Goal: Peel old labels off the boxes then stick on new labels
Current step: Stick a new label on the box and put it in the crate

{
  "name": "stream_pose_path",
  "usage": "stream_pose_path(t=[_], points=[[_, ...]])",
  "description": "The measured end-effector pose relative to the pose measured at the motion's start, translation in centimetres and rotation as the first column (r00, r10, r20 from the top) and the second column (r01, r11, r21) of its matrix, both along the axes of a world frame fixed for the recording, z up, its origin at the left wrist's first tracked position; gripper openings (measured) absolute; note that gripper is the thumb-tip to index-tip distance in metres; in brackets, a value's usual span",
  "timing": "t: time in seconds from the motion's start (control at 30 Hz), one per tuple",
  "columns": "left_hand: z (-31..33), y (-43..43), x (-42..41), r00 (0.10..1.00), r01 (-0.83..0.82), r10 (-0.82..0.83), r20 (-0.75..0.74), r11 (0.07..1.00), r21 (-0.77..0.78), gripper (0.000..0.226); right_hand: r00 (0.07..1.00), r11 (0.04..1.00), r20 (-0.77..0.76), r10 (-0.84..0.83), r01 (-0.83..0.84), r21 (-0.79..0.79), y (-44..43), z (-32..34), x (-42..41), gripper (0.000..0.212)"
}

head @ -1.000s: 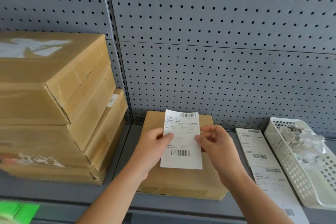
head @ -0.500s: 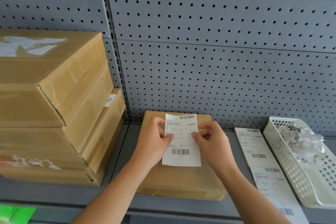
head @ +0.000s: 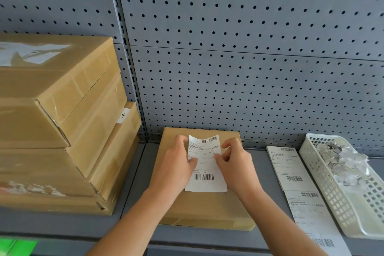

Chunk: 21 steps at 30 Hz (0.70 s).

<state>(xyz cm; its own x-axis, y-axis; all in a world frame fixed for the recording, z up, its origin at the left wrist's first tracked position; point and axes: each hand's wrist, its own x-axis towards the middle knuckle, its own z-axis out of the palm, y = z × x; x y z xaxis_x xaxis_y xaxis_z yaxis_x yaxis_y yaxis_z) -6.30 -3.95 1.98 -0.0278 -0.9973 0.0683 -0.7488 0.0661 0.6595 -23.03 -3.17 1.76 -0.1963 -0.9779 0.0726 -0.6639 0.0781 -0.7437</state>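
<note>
- From the head view, we see a flat cardboard box (head: 207, 208) lying on a grey shelf (head: 137, 176); we place everything else by this box.
- A white label (head: 205, 174) with two barcodes sits over the box's top face. Its lower part lies on the cardboard and its upper edge curls up off it.
- Our left hand (head: 176, 164) has its grip closed on the label's left edge, pinching it between thumb and fingers.
- Our right hand (head: 234, 162) pinches the label's right edge the same way, opposite the left.
- Left of the box stands a stack of bigger boxes (head: 58, 131), the top one bearing torn white remnants.
- Right of the box lies a strip of labels (head: 291, 172), and beyond it a white basket (head: 336, 203) holding crumpled scraps (head: 342, 158).
- Behind the box rises a grey pegboard (head: 228, 79).
</note>
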Motion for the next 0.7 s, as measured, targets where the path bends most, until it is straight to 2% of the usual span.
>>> stream_pose_path(t=[0.23, 0.47, 0.6, 0.7], points=[[-0.4, -0.4, -0.1, 0.998, 0.037, -0.039, 0.052, 0.999, 0.025, 0.038, 0.995, 0.999, -0.1, 0.023, -0.02, 0.038, -0.3, 0.0, 0.3, 0.016], [-1.0, -0.8, 0.0, 0.997, 0.025, -0.026, 0.072, 1.0, 0.012, 0.043, 0.981, 0.998, -0.187, 0.044, -0.036, 0.045, -0.2, 0.2, 0.5, 0.016], [-1.0, -0.5, 0.5, 0.979, 0.011, 0.008, 0.202, 0.996, -0.089, 0.047, 0.973, 0.999, -0.23, 0.034, -0.028, 0.029, 0.0, 0.0, 0.2, 0.019], [-1.5, -0.3, 0.9, 0.954, 0.083, -0.021, 0.301, 0.977, -0.195, 0.049, 0.941, 0.999, -0.338, 0.024, -0.039, -0.038, 0.2, -0.6, -0.3, 0.017]])
